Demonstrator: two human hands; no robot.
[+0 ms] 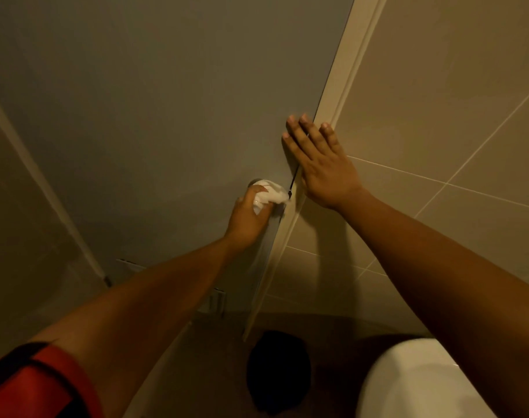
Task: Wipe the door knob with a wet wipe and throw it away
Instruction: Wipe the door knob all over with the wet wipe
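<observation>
The left hand point(249, 220) is closed around a crumpled white wet wipe point(267, 194), pressing it over the door knob point(256, 181), of which only a thin metal arc shows above the wipe; the rest of the knob is hidden under the wipe and the fingers. The right hand point(319, 162) lies flat with its fingers spread wide and holds nothing, its palm across the edge of the grey door point(166, 101) and the cream door frame point(344, 86), just above and to the right of the knob. A narrow dark gap runs between door and frame beneath this hand, and a small dark part at the door's edge, just right of the wipe, is too small to make out. Both forearms are bare; the left arm ends in a red sleeve with a dark band point(37, 384), cut off at the lower left corner. To the right of the frame is a wall of large beige tiles point(453, 116) with pale grout lines, on which the right arm casts a shadow. Low on the door sits a slatted vent point(216, 300), partly covered by the left forearm. On the dim floor below stands a dark, round-shaped bin or bag point(276, 372), its form hard to tell in the low light. A white rounded fixture point(414, 384), probably a toilet, is cut off at the bottom right and partly covered by the right arm. No writing or brand can be read anywhere.
</observation>
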